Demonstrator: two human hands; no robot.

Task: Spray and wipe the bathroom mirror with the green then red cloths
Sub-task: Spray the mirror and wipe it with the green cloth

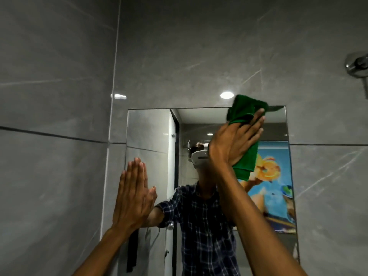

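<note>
The frameless mirror [151, 132] hangs on a grey tiled wall straight ahead. My right hand [235, 140] presses a folded green cloth [245, 114] flat against the glass near the mirror's top right, the cloth reaching just past the upper edge and hanging below my palm. My left hand [133, 194] lies flat, fingers together, against the mirror's left edge at mid height and holds nothing. The red cloth and the spray bottle are out of view.
Grey marble-look tiles [59, 156] surround the mirror. A chrome wall fitting [358, 64] sticks out at the upper right. The reflection shows a person in a checked shirt, a doorway and a colourful poster.
</note>
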